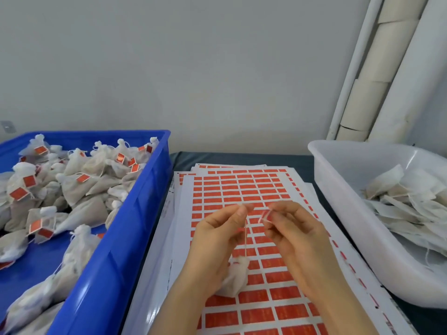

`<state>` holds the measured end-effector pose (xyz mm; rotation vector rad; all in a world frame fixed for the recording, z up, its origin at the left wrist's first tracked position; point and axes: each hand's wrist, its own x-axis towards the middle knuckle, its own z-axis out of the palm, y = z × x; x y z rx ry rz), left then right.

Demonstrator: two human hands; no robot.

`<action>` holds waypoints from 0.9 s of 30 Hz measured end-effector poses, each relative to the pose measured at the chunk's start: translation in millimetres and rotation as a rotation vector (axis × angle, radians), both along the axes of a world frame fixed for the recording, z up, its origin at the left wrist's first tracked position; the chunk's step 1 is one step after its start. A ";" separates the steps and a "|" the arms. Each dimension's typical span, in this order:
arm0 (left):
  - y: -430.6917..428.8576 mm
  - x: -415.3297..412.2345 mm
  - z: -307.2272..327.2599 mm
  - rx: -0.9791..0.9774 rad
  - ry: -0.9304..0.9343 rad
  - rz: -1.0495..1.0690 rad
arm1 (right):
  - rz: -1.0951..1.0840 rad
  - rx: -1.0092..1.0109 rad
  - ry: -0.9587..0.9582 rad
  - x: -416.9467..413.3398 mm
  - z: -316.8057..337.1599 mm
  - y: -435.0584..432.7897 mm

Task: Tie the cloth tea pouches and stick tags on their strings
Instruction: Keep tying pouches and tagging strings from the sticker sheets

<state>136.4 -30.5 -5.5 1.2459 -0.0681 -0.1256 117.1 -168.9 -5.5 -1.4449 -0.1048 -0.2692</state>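
Note:
A white cloth tea pouch [235, 278] hangs over the sticker sheets, partly hidden behind my left hand [215, 245]. Its thin string [245, 238] runs straight up to my left thumb and forefinger, which pinch its top end. My right hand [292, 240] pinches a small red tag [264, 216] between thumb and forefinger, a short way right of the string's top. The two hands are close but apart. Below them lies a stack of sheets of red stickers [242, 187].
A blue crate [125, 240] on the left holds several tied pouches with red tags. A white tub [338, 194] on the right holds several flat pouches without tags. Cardboard tubes [377, 68] lean in the back right corner against the grey wall.

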 end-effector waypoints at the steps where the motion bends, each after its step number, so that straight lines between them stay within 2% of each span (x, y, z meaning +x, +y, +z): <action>1: 1.0 0.2 -0.9 -0.003 -0.012 -0.019 | 0.004 -0.086 -0.024 -1.8 -1.2 5.0; 4: 2.8 -0.7 -3.5 -0.026 -0.027 -0.078 | -0.012 -0.253 -0.060 -3.8 -3.1 13.4; 15: 5.1 -5.4 -7.5 -0.092 -0.021 -0.160 | -0.081 -0.188 -0.113 -8.2 -7.2 16.8; 27: 3.0 -5.5 -7.8 -0.087 -0.010 -0.166 | -0.129 -0.238 -0.087 -5.5 -14.2 17.6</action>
